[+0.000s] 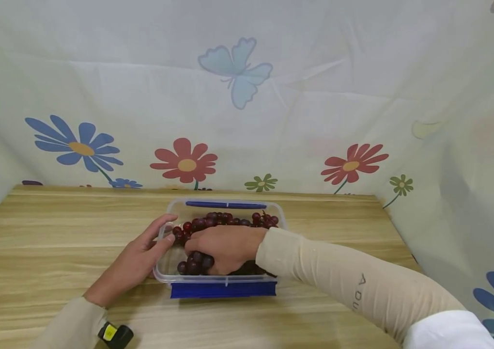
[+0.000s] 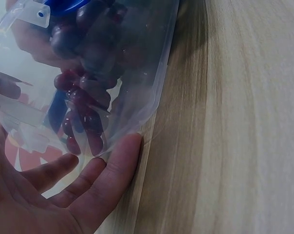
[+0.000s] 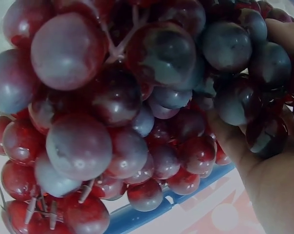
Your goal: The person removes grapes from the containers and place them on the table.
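Left hand (image 1: 133, 259): fingers nearly straight, touching left end of box (image 1: 223, 290), long axis left to right. Grapes (image 1: 195, 264): inside, beneath and beyond right hand (image 1: 226, 246), the nearer, its fingers curled round some.

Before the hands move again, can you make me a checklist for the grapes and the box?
1. Box sitting on the table: ok.
2. Top open, no lid in the way: ok.
3. Left hand on the box: ok, it touches the left end.
4. Grapes inside the box: ok for the ones we can see.
5. Right hand on some grapes: ok, its fingers are around a few. How tight: cannot tell.
6. Stems free from tangles: cannot tell, because the fruit hides most of them.
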Available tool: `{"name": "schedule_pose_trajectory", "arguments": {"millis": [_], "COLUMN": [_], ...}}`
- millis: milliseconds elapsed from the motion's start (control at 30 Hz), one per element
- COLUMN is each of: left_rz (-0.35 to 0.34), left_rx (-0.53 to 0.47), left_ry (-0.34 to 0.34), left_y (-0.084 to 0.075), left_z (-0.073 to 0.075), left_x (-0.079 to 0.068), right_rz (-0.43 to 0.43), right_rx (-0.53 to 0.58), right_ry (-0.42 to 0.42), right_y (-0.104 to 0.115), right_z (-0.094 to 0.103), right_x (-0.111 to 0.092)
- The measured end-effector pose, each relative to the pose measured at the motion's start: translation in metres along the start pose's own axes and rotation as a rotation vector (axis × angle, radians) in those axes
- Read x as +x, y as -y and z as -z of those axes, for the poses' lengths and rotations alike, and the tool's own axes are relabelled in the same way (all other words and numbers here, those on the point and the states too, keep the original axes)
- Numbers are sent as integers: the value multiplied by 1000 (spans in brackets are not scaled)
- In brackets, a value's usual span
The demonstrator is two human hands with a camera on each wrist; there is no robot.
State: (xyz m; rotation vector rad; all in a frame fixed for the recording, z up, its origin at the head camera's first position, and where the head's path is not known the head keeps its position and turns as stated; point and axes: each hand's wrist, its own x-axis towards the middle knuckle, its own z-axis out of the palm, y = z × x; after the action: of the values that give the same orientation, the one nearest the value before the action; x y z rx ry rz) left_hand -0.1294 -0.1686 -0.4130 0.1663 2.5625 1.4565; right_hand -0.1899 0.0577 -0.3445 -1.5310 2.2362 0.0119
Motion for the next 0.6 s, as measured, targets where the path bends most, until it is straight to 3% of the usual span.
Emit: {"name": "schedule_pose_trajectory", "arguments": {"millis": [600], "left_rz": [6], "left_rx": [16], "left_ry": [3], "left_y": [1], "left_z": [1], "left_x": [2], "right_rz": [-15], "right_rx": [49], "right_ry": [42], "right_y": [-5], "right_z": [-1], "right_x": [-2]}}
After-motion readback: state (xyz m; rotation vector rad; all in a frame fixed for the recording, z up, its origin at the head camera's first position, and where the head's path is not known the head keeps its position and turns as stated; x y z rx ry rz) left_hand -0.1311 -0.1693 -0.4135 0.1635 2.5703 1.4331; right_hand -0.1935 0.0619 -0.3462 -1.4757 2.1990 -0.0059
